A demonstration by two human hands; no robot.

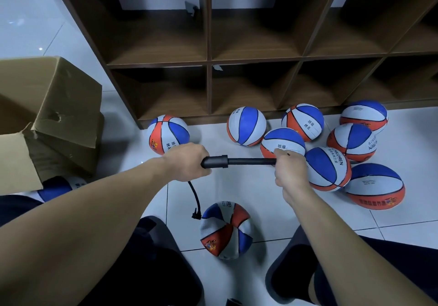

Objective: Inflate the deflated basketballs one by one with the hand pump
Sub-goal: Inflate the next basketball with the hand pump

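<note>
I see matt black plastic hand pump [237, 161], thin black rubbery hose [194, 196], crumpled pebbled rubber on deflated basketball [225, 231], same grainy rubber on inflated balls [327, 168], glossy white floor tiles [237, 187], dull brown cardboard box [59, 121], dark wood-grain shelf [208, 45]

1. Both forearms [94, 211] are bare, with no sleeves, watch or rings visible.
2. Dark navy trousers [151, 258] cover both legs.
3. The left hand [187, 161] and right hand [290, 173] wear no gloves.
</note>
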